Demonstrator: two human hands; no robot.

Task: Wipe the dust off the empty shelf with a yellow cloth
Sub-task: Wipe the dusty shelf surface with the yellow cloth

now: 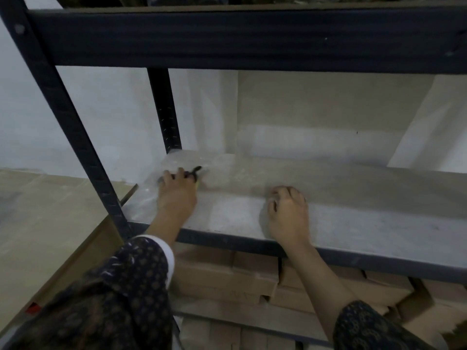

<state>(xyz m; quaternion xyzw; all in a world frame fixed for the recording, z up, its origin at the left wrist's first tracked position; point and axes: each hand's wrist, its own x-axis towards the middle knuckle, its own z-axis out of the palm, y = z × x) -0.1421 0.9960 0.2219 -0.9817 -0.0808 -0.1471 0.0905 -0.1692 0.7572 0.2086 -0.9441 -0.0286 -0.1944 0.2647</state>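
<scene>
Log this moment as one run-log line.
phase: wiping | left hand: pressing yellow cloth, far-left shelf corner | right hand: resting on shelf

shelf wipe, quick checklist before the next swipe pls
1. Cloth in hand: cannot tell. Only a sliver of yellow cloth shows by the left hand, with a small dark item at the fingertips.
2. Left hand on the surface: ok, it lies flat on the shelf near the back left post.
3. Right hand out of the wiping path: not ok, it rests mid-shelf, fingers curled.
4. Shelf free of stored goods: ok.
5. Dust gone: not ok, pale smears cover the board.
6. Headroom under the upper beam: ok.
</scene>
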